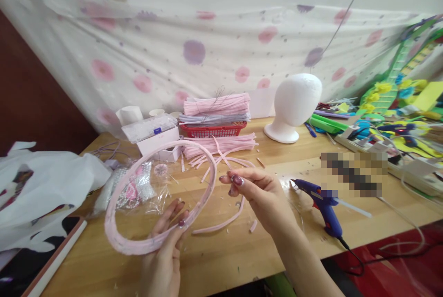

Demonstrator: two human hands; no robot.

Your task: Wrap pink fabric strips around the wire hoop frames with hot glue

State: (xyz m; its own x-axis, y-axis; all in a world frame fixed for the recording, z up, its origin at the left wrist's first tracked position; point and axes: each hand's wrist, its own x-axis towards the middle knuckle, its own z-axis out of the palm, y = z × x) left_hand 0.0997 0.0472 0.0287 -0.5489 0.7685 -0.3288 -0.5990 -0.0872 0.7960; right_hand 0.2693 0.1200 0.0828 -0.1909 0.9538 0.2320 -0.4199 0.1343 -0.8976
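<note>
My left hand [166,251] holds a large pink hoop [138,186] wrapped in pink strip, gripping its lower right edge between thumb and fingers. My right hand [258,193] pinches a thin pink strip [221,225] that runs from the hoop's top, curves down and lies on the wooden table [224,255]. Both hands are above the table's front half.
A blue glue gun [323,204] lies right of my right hand, its cord over the front edge. Behind are loose pink strips [221,145], a red basket [212,128], a white foam head [294,103], a clear bead box [148,127], plastic bags at left and coloured foam pieces at right.
</note>
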